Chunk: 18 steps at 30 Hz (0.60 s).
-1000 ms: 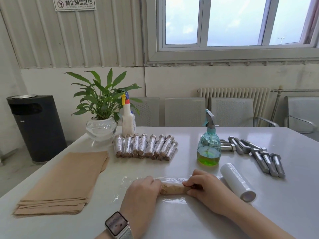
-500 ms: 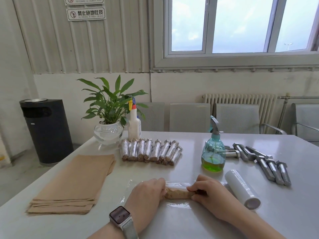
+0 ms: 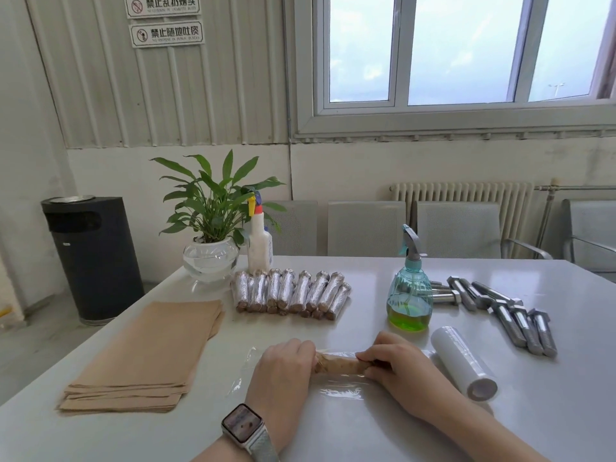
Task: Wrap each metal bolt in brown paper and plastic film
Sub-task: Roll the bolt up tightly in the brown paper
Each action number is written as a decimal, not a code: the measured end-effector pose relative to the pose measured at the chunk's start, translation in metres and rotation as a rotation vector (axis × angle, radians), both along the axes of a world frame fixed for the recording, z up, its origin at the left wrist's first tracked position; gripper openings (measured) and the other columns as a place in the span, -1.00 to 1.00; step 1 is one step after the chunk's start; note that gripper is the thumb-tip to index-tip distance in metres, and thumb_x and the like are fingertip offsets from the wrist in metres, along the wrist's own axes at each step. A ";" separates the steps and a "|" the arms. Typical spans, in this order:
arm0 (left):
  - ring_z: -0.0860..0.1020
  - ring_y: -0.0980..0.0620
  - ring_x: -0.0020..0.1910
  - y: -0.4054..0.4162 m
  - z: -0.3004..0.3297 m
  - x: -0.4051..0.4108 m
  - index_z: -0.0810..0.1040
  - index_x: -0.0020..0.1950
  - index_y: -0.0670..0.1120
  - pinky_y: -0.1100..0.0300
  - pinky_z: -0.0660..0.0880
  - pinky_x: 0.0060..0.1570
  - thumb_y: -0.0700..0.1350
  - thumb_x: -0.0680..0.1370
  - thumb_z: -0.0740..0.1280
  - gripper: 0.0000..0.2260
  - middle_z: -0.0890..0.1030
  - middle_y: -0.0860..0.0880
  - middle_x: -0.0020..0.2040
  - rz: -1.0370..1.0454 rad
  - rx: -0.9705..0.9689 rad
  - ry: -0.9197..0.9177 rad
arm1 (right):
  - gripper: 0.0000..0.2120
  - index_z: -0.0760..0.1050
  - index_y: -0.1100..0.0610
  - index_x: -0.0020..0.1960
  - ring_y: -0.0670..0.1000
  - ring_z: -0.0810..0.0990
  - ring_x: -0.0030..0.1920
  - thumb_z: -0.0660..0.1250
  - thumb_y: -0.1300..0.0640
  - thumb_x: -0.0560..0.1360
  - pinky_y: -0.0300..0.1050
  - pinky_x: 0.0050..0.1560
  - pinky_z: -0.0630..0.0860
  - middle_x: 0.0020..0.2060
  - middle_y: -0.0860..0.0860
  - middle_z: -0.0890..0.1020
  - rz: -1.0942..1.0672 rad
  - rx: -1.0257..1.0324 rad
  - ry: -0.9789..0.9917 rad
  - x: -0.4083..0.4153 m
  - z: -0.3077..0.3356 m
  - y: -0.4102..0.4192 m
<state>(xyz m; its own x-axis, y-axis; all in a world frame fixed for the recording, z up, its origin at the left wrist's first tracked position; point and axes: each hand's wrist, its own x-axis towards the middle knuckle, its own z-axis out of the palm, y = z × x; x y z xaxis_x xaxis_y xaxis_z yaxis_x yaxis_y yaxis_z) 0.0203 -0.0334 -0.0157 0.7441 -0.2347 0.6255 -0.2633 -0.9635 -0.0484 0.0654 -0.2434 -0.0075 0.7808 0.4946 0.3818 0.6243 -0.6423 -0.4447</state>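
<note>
A bolt rolled in brown paper (image 3: 338, 363) lies crosswise on a sheet of clear plastic film (image 3: 340, 390) near the table's front. My left hand (image 3: 283, 368) grips its left end and my right hand (image 3: 395, 363) grips its right end, fingers curled over it. A roll of plastic film (image 3: 461, 360) lies just right of my right hand. Several bare metal bolts (image 3: 510, 311) lie at the right. A row of several wrapped bolts (image 3: 290, 293) sits behind. A stack of brown paper sheets (image 3: 150, 355) lies at the left.
A teal spray bottle with green liquid (image 3: 410, 295) stands between the wrapped row and the bare bolts. A potted plant in a glass bowl (image 3: 210, 258) and a white spray bottle (image 3: 260, 245) stand at the back left. Chairs line the table's (image 3: 566, 411) far side.
The view has tilted upward, so the table sits lower in frame. Both hands stay on the ends of the paper-wrapped bolt over the film.
</note>
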 end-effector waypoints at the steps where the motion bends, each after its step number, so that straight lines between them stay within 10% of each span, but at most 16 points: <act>1: 0.46 0.04 -0.53 0.001 -0.001 0.000 0.46 -0.42 -0.01 0.30 0.41 -0.53 -0.19 0.11 0.67 -0.62 0.44 0.04 -0.49 -0.002 -0.002 0.006 | -0.78 0.65 0.03 0.13 -0.15 0.48 -0.04 0.41 0.18 0.50 -0.46 0.00 0.30 -0.11 -0.13 0.49 -0.001 -0.011 -0.005 0.000 -0.001 0.001; 6: 0.49 0.03 -0.46 0.001 -0.003 -0.001 0.49 -0.35 0.00 0.27 0.40 -0.46 -0.10 0.22 0.64 -0.69 0.48 0.04 -0.42 -0.005 -0.003 0.075 | -0.78 0.65 0.02 0.13 -0.16 0.45 -0.06 0.41 0.16 0.50 -0.51 -0.05 0.27 -0.12 -0.16 0.46 -0.012 -0.021 -0.010 0.002 -0.005 0.002; 9: 0.55 0.04 -0.08 0.008 0.003 -0.002 0.51 -0.05 0.02 0.15 0.46 -0.06 0.09 0.60 0.23 -0.82 0.59 0.06 -0.10 0.053 -0.152 0.233 | -0.78 0.65 0.03 0.13 -0.15 0.47 -0.05 0.41 0.16 0.50 -0.48 -0.02 0.28 -0.11 -0.14 0.48 -0.019 -0.018 -0.005 0.003 -0.005 0.002; 14: 0.58 0.06 -0.46 0.051 0.032 0.008 0.54 -0.12 -0.03 0.29 0.47 -0.34 -0.06 0.62 0.22 -0.83 0.68 0.06 -0.32 0.065 -0.732 0.501 | -0.78 0.64 0.02 0.14 -0.15 0.47 -0.01 0.41 0.15 0.51 -0.47 0.01 0.28 -0.09 -0.14 0.48 -0.015 -0.017 -0.001 0.003 -0.005 0.002; 18: 0.60 -0.02 -0.14 0.089 0.033 0.022 0.48 -0.23 0.01 0.18 0.46 -0.12 0.06 0.58 0.27 -0.78 0.63 0.08 -0.23 0.421 -0.561 0.471 | -0.79 0.65 0.01 0.13 -0.17 0.44 -0.06 0.41 0.15 0.50 -0.48 -0.04 0.27 -0.11 -0.15 0.47 -0.006 -0.011 -0.004 0.004 -0.005 0.002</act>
